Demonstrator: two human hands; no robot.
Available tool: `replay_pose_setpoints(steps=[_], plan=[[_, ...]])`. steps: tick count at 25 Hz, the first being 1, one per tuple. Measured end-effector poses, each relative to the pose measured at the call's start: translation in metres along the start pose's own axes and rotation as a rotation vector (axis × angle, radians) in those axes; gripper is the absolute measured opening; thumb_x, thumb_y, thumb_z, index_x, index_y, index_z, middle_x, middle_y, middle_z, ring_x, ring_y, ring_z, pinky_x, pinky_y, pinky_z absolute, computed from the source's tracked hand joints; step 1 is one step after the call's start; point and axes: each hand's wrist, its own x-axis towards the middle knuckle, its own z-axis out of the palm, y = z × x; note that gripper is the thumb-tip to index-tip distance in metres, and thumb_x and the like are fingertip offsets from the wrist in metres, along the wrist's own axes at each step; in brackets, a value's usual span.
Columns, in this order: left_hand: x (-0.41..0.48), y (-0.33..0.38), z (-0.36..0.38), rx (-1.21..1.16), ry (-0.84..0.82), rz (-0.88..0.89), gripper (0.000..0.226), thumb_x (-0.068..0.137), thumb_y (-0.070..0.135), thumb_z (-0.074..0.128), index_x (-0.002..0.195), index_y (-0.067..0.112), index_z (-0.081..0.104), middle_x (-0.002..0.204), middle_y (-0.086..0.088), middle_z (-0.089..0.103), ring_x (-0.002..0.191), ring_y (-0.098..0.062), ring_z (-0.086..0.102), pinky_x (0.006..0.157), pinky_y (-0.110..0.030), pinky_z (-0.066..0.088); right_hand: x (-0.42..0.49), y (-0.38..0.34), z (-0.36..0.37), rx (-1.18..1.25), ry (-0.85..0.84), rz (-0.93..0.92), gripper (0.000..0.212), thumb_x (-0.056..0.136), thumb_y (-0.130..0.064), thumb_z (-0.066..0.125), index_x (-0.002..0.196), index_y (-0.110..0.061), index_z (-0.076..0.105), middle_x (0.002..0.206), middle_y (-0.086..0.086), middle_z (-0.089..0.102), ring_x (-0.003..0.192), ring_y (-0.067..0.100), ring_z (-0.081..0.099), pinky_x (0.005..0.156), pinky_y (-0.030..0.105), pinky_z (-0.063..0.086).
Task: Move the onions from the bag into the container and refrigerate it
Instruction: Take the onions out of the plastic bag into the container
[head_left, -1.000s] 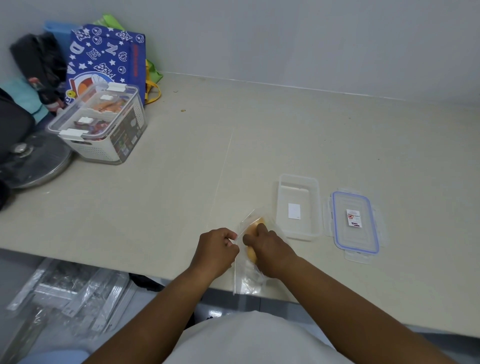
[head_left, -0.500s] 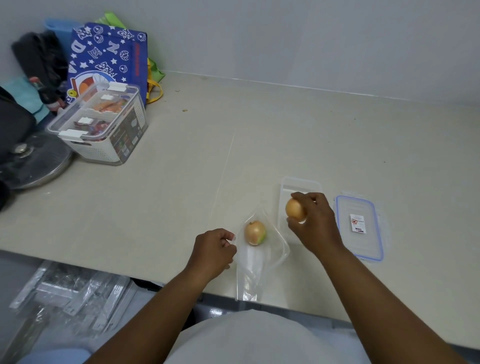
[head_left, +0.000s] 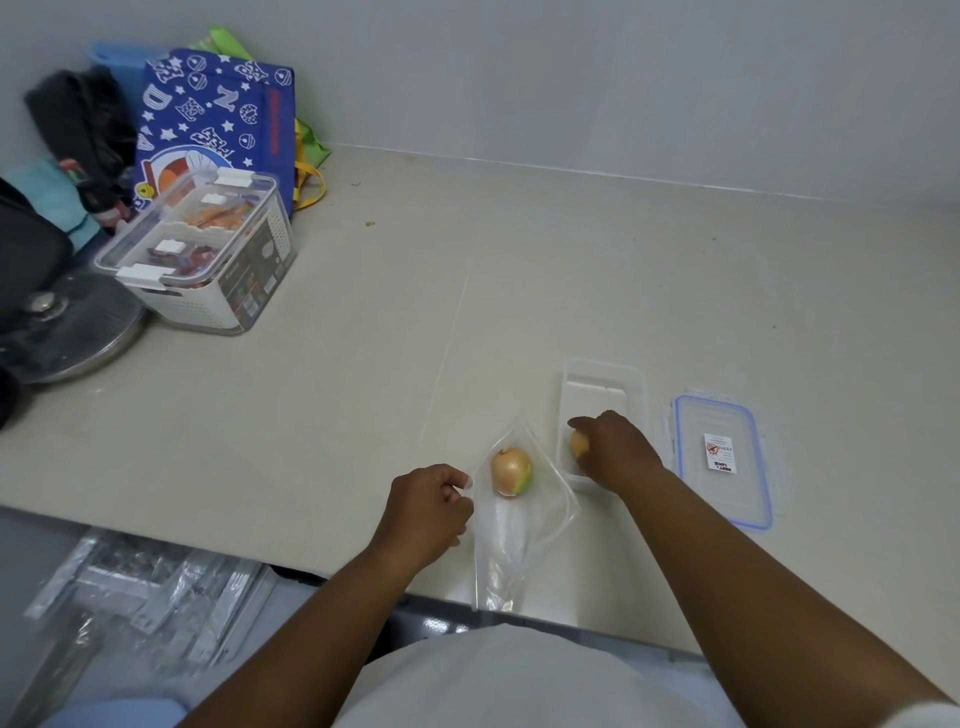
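A clear plastic bag (head_left: 511, 540) lies at the counter's front edge with one yellow onion (head_left: 511, 472) inside it near the mouth. My left hand (head_left: 428, 512) pinches the bag's left edge. To the right stands a clear rectangular container (head_left: 602, 384), open. My right hand (head_left: 613, 452) is down in its near end, closed over a second onion (head_left: 579, 444), which is mostly hidden by my fingers. The container's blue-rimmed lid (head_left: 722, 462) lies flat on the counter just right of it.
A white lidded storage box (head_left: 200, 260) with food sits at the back left, in front of a blue patterned bag (head_left: 218, 114). A round metal lid (head_left: 67, 322) and dark items lie at the far left. Plastic-wrapped parts (head_left: 145, 587) lie below the counter edge.
My right hand took one onion out of the bag, carried it right and lowered it into the container. My left hand kept hold of the bag; the other onion stayed inside.
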Motion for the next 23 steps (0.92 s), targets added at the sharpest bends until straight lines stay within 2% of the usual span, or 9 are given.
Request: replay_pose_setpoints(steps=[2, 3, 6, 7, 9, 12, 16, 20, 23], plan=[[0.0, 0.0, 0.0, 0.0, -0.002, 0.004, 0.017, 0.078, 0.004, 0.062, 0.088, 0.016, 0.069, 0.061, -0.001, 0.057, 0.045, -0.007, 0.063, 0.045, -0.021, 0.053, -0.011, -0.006, -0.009, 0.042, 0.118, -0.01, 0.053, 0.087, -0.024, 0.059, 0.14, -0.027, 0.048, 0.138, 0.01, 0.049, 0.124, 0.03, 0.048, 0.1, 0.04, 0.045], [0.0, 0.0, 0.0, 0.0, -0.003, 0.003, 0.017, 0.078, 0.004, 0.062, 0.088, 0.016, 0.069, 0.061, -0.001, 0.057, 0.045, -0.007, 0.063, 0.045, -0.022, 0.053, -0.021, -0.013, -0.015, 0.099, 0.265, -0.054, 0.05, 0.087, -0.024, 0.063, 0.136, -0.021, 0.053, 0.138, 0.011, 0.051, 0.125, 0.03, 0.048, 0.101, 0.041, 0.044], [-0.001, -0.001, 0.0, -0.011, -0.009, 0.001, 0.016, 0.078, 0.004, 0.063, 0.089, 0.015, 0.07, 0.06, 0.0, 0.058, 0.045, -0.007, 0.063, 0.046, -0.022, 0.053, -0.066, -0.044, -0.027, 0.347, 0.727, -0.428, 0.029, 0.085, -0.021, 0.068, 0.114, -0.014, 0.067, 0.111, 0.005, 0.067, 0.106, 0.02, 0.059, 0.092, 0.029, 0.049], [-0.001, -0.001, -0.001, -0.016, -0.008, 0.002, 0.016, 0.079, 0.004, 0.064, 0.09, 0.014, 0.07, 0.059, 0.001, 0.058, 0.045, -0.007, 0.063, 0.046, -0.023, 0.054, -0.081, -0.056, -0.026, 0.386, 0.716, -0.571, 0.025, 0.086, -0.021, 0.066, 0.111, -0.015, 0.067, 0.106, 0.002, 0.068, 0.101, 0.015, 0.061, 0.089, 0.023, 0.048], [-0.001, -0.002, -0.001, -0.018, -0.005, 0.009, 0.016, 0.08, 0.005, 0.065, 0.091, 0.014, 0.07, 0.061, 0.001, 0.06, 0.046, -0.008, 0.064, 0.047, -0.022, 0.054, -0.101, -0.076, -0.013, 0.373, 0.474, -0.673, 0.026, 0.089, -0.024, 0.06, 0.113, -0.015, 0.066, 0.107, 0.002, 0.069, 0.099, 0.015, 0.063, 0.086, 0.023, 0.049], [-0.003, -0.002, -0.001, -0.006, -0.005, 0.027, 0.016, 0.081, 0.006, 0.066, 0.094, 0.016, 0.069, 0.065, 0.0, 0.062, 0.048, -0.008, 0.065, 0.048, -0.02, 0.054, -0.094, -0.091, 0.01, 0.12, 0.156, -0.435, 0.039, 0.091, -0.024, 0.057, 0.128, -0.01, 0.054, 0.128, 0.008, 0.057, 0.117, 0.025, 0.055, 0.094, 0.034, 0.049], [-0.006, -0.003, -0.001, -0.016, -0.006, 0.033, 0.017, 0.08, 0.004, 0.063, 0.093, 0.013, 0.069, 0.062, -0.001, 0.06, 0.045, -0.007, 0.063, 0.047, -0.022, 0.054, -0.069, -0.099, 0.02, -0.099, 0.081, -0.35, 0.052, 0.085, -0.009, 0.06, 0.134, -0.003, 0.043, 0.136, 0.014, 0.045, 0.125, 0.029, 0.044, 0.096, 0.035, 0.046], [-0.007, -0.003, -0.001, -0.021, -0.003, 0.041, 0.017, 0.079, 0.004, 0.063, 0.091, 0.015, 0.069, 0.062, -0.001, 0.061, 0.045, -0.007, 0.063, 0.047, -0.022, 0.055, -0.063, -0.098, 0.029, -0.206, 0.085, -0.345, 0.05, 0.078, -0.012, 0.064, 0.125, -0.006, 0.05, 0.126, 0.016, 0.048, 0.11, 0.032, 0.049, 0.087, 0.037, 0.048], [-0.007, -0.004, -0.001, -0.017, -0.009, 0.033, 0.018, 0.079, 0.004, 0.064, 0.092, 0.016, 0.069, 0.063, -0.001, 0.061, 0.046, -0.007, 0.064, 0.047, -0.021, 0.054, -0.067, -0.095, 0.038, -0.235, -0.036, -0.303, 0.049, 0.075, -0.015, 0.069, 0.12, -0.008, 0.052, 0.121, 0.014, 0.045, 0.097, 0.031, 0.055, 0.073, 0.036, 0.05]])
